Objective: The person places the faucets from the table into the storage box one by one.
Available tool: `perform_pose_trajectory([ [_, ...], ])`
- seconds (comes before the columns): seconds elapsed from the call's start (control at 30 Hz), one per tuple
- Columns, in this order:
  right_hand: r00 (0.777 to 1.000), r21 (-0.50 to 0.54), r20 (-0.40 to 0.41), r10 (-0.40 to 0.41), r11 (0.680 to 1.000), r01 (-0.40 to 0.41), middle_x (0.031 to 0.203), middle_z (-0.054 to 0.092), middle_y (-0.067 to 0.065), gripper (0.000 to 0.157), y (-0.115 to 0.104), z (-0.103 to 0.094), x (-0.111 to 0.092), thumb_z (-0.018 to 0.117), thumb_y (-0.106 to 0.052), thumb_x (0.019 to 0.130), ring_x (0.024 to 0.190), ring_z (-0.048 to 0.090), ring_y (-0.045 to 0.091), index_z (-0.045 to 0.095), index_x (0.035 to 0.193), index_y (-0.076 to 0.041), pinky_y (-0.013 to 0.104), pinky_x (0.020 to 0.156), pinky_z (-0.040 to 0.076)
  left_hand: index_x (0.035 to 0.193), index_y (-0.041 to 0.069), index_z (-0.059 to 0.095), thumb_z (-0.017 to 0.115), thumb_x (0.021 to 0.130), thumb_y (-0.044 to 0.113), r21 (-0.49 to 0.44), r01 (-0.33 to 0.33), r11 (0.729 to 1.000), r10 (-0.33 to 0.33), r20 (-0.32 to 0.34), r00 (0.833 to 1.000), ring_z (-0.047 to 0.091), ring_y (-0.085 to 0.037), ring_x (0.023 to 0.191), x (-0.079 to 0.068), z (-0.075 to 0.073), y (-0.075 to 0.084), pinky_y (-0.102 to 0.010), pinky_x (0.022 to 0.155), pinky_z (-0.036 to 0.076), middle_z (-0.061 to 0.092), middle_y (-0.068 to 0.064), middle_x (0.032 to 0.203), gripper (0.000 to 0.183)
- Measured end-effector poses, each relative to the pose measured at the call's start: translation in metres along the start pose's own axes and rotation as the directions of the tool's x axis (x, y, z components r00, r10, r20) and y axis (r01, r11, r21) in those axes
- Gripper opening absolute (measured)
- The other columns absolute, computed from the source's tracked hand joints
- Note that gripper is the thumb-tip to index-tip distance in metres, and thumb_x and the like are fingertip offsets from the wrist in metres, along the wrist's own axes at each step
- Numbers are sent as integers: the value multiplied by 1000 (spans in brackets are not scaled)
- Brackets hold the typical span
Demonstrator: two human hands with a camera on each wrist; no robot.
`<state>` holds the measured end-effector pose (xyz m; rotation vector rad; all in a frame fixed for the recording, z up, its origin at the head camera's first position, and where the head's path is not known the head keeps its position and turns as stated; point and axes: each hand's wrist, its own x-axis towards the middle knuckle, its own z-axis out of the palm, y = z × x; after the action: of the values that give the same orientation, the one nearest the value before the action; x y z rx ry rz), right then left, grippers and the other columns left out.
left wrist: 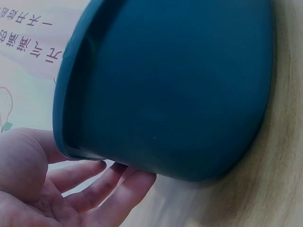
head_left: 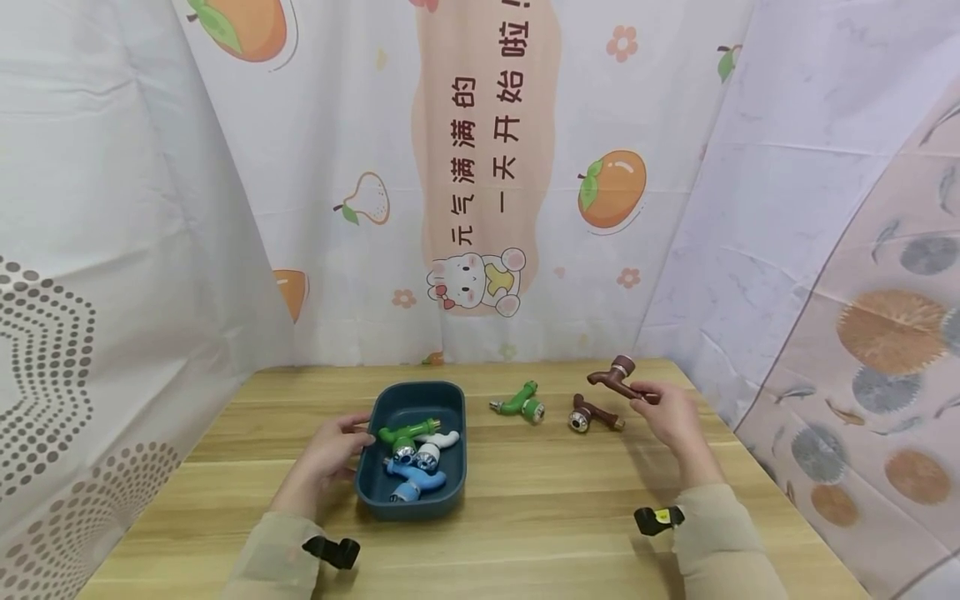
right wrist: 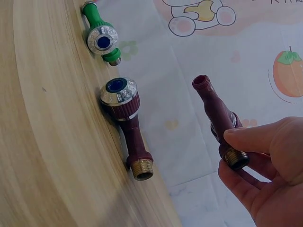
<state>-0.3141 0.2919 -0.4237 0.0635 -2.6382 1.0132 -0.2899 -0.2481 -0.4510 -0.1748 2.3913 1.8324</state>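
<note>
My right hand (head_left: 663, 412) pinches a dark brown faucet (head_left: 617, 377) by its brass threaded end (right wrist: 235, 158), holding it raised above the table. A second brown faucet (head_left: 596, 414) with a silver cap lies just below it. To its left is a green faucet (head_left: 517, 403). My left hand (head_left: 333, 450) holds the left side of a dark blue plastic basin (head_left: 459, 492), thumb at the rim and fingers (left wrist: 128, 194) against the outer wall. Inside the basin lie a green faucet (head_left: 405, 435), a white faucet (head_left: 438, 446) and a blue faucet (head_left: 416, 479).
The wooden table (head_left: 540, 533) reaches back to a printed curtain (head_left: 360, 275) hanging along its far edge. More curtains hang on the left (head_left: 135, 250) and right (head_left: 795, 208). A black wrist camera (head_left: 333, 552) sits by the left sleeve, another wrist camera (head_left: 656, 520) by the right.
</note>
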Motion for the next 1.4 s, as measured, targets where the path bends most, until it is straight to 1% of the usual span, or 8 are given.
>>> perform_pose_trajectory([
  [0.27, 1000, 8, 15, -12, 1000, 12, 113, 71, 24, 32, -4, 4, 5, 68, -11, 96, 105, 66, 39, 70, 126, 1, 48, 83, 52, 149, 3, 47, 57, 99, 7, -3, -3, 1000, 3, -1, 1000, 60, -40, 113, 2, 0, 0, -52, 69, 60, 53, -28, 136, 51],
  [0.4, 1000, 36, 31, 7, 999, -8, 115, 70, 25, 33, -7, 6, 5, 67, -11, 96, 106, 66, 39, 68, 128, 1, 46, 81, 53, 149, 1, 46, 57, 98, 5, -12, -12, 1000, 12, 2, 1000, 61, -40, 111, 1, 1, -1, -53, 68, 60, 54, -29, 135, 53],
  [0.53, 999, 31, 42, 26, 999, -27, 114, 70, 25, 34, -11, 7, 5, 67, -13, 97, 104, 67, 37, 69, 128, -1, 42, 77, 53, 149, -1, 46, 58, 98, 5, -13, -22, 1000, 22, 2, 1000, 62, -40, 110, 2, 2, -2, -53, 68, 60, 54, -30, 134, 53],
  [0.63, 999, 14, 42, 17, 1000, -18, 112, 72, 24, 33, -14, 9, 7, 68, -15, 96, 103, 67, 36, 70, 127, -3, 39, 75, 51, 149, 0, 47, 58, 97, 5, -11, -20, 1000, 20, -4, 1000, 62, -40, 109, 2, 2, -2, -52, 67, 60, 55, -29, 134, 53],
  [0.77, 999, 7, 39, -1, 1000, 1, 110, 72, 23, 33, -16, 12, 10, 69, -14, 95, 102, 66, 35, 71, 126, -3, 40, 78, 49, 149, 0, 46, 58, 98, 5, -7, -21, 1000, 21, 0, 1000, 62, -41, 110, 1, 2, -1, -53, 67, 60, 55, -29, 133, 53],
  [1.03, 999, 37, 47, -3, 999, 2, 109, 73, 22, 32, -25, 19, 15, 70, -13, 94, 100, 67, 32, 71, 125, -3, 38, 77, 50, 149, -1, 45, 57, 98, 5, -6, -24, 1000, 24, 6, 1000, 62, -41, 111, 0, 2, -1, -53, 67, 60, 54, -31, 134, 53],
  [1.23, 998, 31, 62, 5, 999, -7, 110, 73, 22, 32, -34, 22, 15, 70, -15, 95, 101, 66, 33, 71, 125, -5, 42, 79, 51, 148, 0, 47, 57, 97, 4, -14, -13, 1000, 13, -3, 1000, 62, -40, 111, 1, 2, -1, -53, 67, 60, 55, -29, 134, 52],
  [1.4, 998, 36, 63, -14, 999, 12, 109, 73, 21, 31, -40, 26, 17, 70, -14, 94, 104, 67, 36, 72, 124, -5, 44, 81, 53, 148, 0, 47, 58, 97, 5, -6, -15, 1000, 15, -1, 1000, 60, -43, 113, 1, 1, -1, -53, 67, 60, 54, -30, 135, 52],
])
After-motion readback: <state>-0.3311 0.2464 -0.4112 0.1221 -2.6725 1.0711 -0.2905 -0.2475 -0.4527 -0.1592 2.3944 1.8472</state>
